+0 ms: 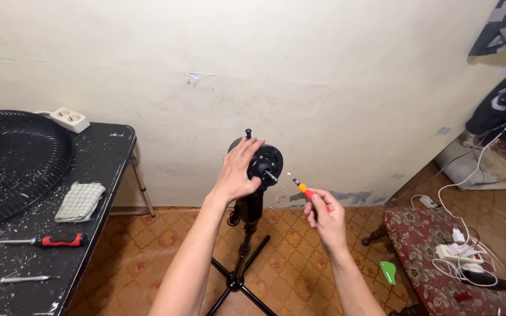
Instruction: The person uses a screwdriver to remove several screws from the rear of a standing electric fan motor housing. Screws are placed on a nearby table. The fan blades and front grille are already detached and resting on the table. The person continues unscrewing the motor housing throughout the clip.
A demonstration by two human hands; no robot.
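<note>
1. The black desk (98,175), flecked with white, is seen at the left, and a black round fan grille (13,164) is laid across it.
2. A fan motor head (263,164) on its black tripod stand (242,257) is found centre frame, upright on the tiled floor before the wall.
3. The motor head is gripped from the side by the left hand (238,172), fingers spread over the housing.
4. A red-and-orange screwdriver (307,192) is pinched in the closed fingers of the right hand (325,216), its tip held just beside the motor shaft, not touching.
5. Risk is judged here: the stand could be tipped if the head is pushed hard, and the tip could slip off a small screw.
6. A checked cloth (80,201), a red-handled screwdriver (48,240) and a white socket strip (70,119) are noted on the desk.
7. No packages or signs can be seen.
</note>
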